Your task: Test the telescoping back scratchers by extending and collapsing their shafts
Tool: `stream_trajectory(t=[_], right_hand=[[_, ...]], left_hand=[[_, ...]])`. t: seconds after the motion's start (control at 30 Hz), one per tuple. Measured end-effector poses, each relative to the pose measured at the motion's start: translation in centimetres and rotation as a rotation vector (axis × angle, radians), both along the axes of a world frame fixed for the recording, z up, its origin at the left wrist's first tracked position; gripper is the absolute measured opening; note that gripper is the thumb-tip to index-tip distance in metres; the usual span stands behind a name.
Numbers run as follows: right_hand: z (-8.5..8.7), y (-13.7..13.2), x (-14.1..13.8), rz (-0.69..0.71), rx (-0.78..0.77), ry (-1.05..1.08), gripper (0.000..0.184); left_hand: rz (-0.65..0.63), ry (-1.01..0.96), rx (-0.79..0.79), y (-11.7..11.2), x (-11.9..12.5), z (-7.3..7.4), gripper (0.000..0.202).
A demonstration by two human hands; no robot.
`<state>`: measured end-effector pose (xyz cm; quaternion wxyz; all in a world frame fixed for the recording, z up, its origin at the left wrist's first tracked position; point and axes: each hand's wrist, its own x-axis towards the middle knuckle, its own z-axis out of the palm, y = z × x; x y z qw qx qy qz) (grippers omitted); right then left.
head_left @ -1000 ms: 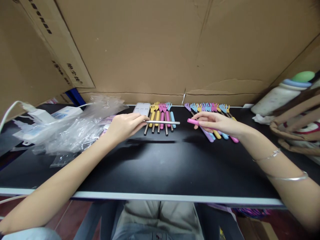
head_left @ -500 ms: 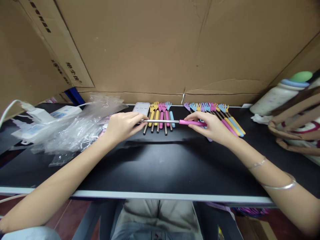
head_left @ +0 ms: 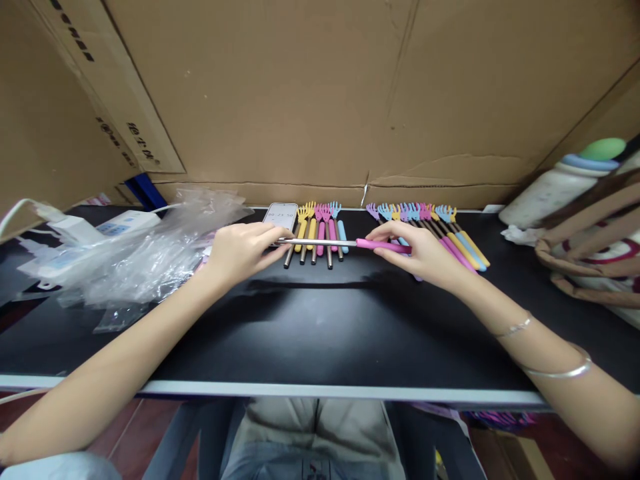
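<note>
My left hand (head_left: pixel 240 248) is closed on one end of a thin metal rod (head_left: pixel 320 242) held level above the black table (head_left: pixel 320 320). My right hand (head_left: pixel 425 252) is closed on a pink handle (head_left: pixel 383 246) that meets the rod's other end. Behind the rod lies a row of several small claw-headed tools (head_left: pixel 320 230) with yellow, pink and blue handles and bare metal shafts. A second row (head_left: pixel 440 230) with coloured handles lies behind my right hand.
A phone (head_left: pixel 279 216) lies next to the left row. Crumpled clear plastic bags (head_left: pixel 145 253) and white boxes (head_left: pixel 80 230) fill the left side. Cardboard (head_left: pixel 320 100) walls the back. A bottle (head_left: pixel 555 190) and a bag (head_left: pixel 590 247) stand at the right.
My right hand brought the pink handle leftward to the end of the rod; a second ago they were apart. In the last half second little has moved.
</note>
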<state>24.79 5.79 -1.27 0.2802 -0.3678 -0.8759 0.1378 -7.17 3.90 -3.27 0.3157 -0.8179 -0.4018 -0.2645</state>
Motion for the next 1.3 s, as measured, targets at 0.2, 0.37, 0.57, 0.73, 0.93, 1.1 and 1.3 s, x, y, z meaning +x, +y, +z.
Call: stream_trajectory(t=[0.2,0.37,0.57,0.73,0.93,1.1,1.3], right_hand=[[-0.33,0.33,0.2,0.014,0.043,-0.049,0.019],[-0.45,0.37,0.27,0.017,0.088,-0.079,0.018],[-0.36,0.28,0.24,0.003,0.057,-0.08,0.021],[-0.5,0.42,0.31,0.04,-0.059,-0.068,0.028],[-0.55,0.51,0.44,0.022,-0.028,-0.136,0.029],[-0.55,0.41,0.46,0.002,0.019,-0.218,0.03],[-0.69,0.59,0.44,-0.075,0.152,-0.355,0.033]], left_hand=[[-0.011,0.005,0.012,0.05,0.03,-0.1,0.017],[-0.017,0.001,0.006,-0.03,0.07,0.08,0.018],[-0.004,0.007,-0.001,-0.01,0.09,-0.1,0.02],[-0.038,0.016,0.014,-0.02,0.16,-0.25,0.019],[-0.036,0.024,0.012,0.01,0.26,-0.45,0.018],[-0.038,0.035,-0.034,0.01,0.45,-0.68,0.017],[-0.046,0.032,-0.031,-0.12,0.8,-0.85,0.018]])
